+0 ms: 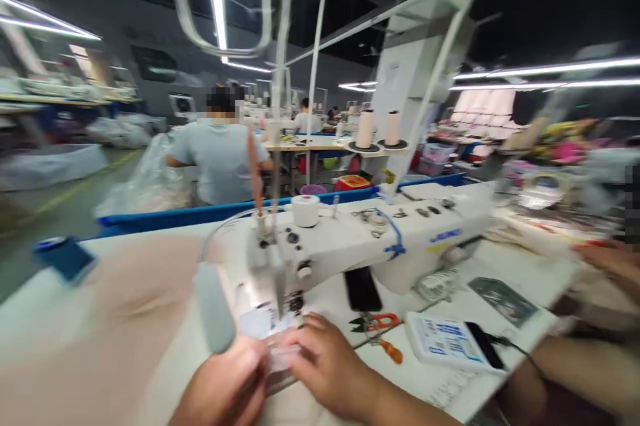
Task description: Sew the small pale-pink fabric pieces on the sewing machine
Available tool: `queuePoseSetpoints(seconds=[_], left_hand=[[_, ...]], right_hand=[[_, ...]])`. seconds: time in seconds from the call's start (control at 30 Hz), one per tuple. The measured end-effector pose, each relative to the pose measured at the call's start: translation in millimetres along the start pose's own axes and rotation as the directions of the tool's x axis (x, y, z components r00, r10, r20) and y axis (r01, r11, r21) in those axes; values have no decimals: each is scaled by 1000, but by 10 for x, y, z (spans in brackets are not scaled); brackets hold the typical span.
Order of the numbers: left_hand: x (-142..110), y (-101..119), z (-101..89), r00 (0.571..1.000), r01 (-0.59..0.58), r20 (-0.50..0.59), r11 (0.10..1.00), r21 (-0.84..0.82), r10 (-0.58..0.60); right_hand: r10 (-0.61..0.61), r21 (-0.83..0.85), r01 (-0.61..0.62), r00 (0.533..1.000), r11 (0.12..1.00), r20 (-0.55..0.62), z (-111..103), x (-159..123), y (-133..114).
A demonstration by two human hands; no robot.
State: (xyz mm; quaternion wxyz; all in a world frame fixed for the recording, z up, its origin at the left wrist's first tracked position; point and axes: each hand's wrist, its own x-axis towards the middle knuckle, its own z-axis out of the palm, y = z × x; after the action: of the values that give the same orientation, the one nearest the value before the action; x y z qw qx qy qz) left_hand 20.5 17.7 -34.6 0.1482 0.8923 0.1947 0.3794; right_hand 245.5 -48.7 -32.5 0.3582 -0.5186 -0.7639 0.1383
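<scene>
**Both bare hands at the needle end, small thin whitish piece between them.**

Left hand [227, 379] and right hand [333, 366] are nearest the camera, coming in from the bottom edge. Left: fingers curled, thumb and fingertip together on the left end of the small thin whitish piece [284, 357], probably cloth. Right: thumb and forefinger at its right end, other fingers bent forward; can't tell if it pinches or only presses, blurred.

Key relation: the piece lies between the two sets of fingertips, just on the wearer's side of the slim grey metal needle-and-foot assembly [280, 289] of the white sewing machine [350, 246]. Its long axis looks roughly side to side, across the line from wearer to needle; blur limits that. Right fingertips reach farther forward and look nearer the needle; left hand sits lower, off to the left. Can't tell whether any part is under the foot.

Around: broad pale pink cloth [145, 279] left of the machine; black phone [363, 289] and orange-handled dark-bladed snips [384, 321] on the white tabletop [525, 263], right of the hands.
</scene>
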Motion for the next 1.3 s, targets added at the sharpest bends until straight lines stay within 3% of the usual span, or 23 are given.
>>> queuePoseSetpoints(seconds=[0.1,0.2,0.3,0.47,0.7,1.07,1.3], left_hand=[[45,342,-55,997,72,0,989,130,-72],[48,436,-43,994,107,7,982,154,-109],[27,428,-11,996,86,-12,977,193,-86],[63,401,35,999,3,-39,980,199,5],[104,432,31,998,-7,-65,985,174,19],[198,471,-7,996,-5,-83,995,102,13],[149,407,17,988,-46,-140,986,158,68]], right_hand=[[-44,140,44,999,989,-1,-46,-96,15],[-102,137,107,994,985,-42,35,-144,166],[-127,121,141,985,983,-114,129,-191,213],[-105,90,115,988,989,-110,148,-212,161],[-147,44,154,980,987,-135,166,-176,184],[-193,-21,192,974,981,-114,-3,-91,39],[-126,48,134,983,990,-134,134,-191,164]])
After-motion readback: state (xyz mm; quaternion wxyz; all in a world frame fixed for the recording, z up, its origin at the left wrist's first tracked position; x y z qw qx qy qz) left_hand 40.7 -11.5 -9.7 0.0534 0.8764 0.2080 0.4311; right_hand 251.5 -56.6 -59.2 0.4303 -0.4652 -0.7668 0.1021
